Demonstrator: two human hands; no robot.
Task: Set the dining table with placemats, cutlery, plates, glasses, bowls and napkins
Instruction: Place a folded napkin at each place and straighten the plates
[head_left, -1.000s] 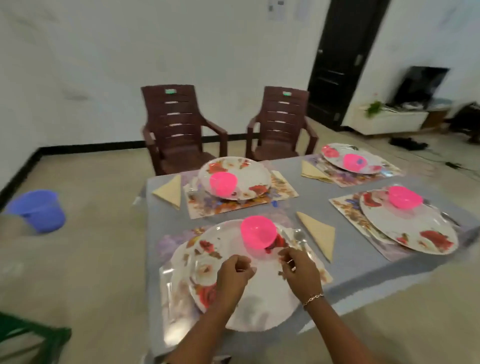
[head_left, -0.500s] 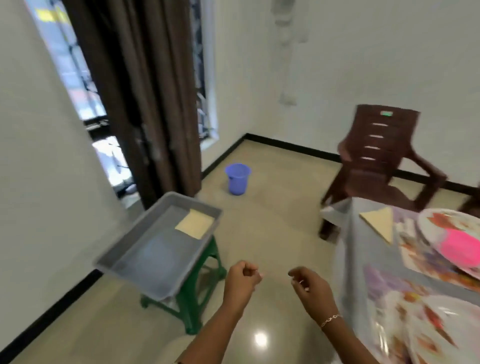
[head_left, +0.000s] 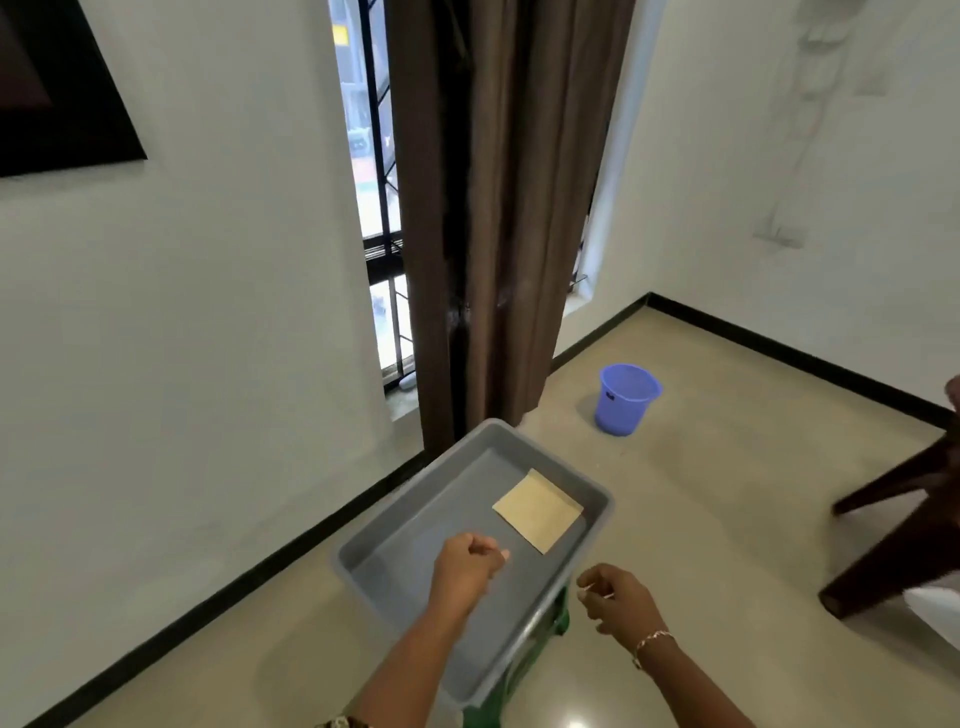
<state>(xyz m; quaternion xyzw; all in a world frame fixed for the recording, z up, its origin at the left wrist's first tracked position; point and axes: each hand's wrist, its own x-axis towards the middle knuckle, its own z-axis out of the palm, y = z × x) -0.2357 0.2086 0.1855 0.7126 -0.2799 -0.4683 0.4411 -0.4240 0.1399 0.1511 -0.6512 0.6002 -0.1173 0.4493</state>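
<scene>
napkin: tan napkin (head_left: 537, 509), lies flat in the far-right corner of the gray tray (head_left: 344, 560); roughly square, no clear long axis, turned cornerwise, w/ near corner pointing back at the hands.
tray: sits on a green stool (head_left: 551, 623), long axis running near-left to far-right.
L hand: left hand (head_left: 466, 567) above the tray floor, fingers curled into a fist, nothing in it.
R hand: right hand (head_left: 618, 603) outside the tray's right rim, fingers curled, nothing held.
key relation: napkin is ahead & right of L knuckles, ahead & left of R hand.
nearer: prob. L, already inside the rim; R must cross the rim.
next (guess): uncurl, pinch near corner, lift.
</scene>
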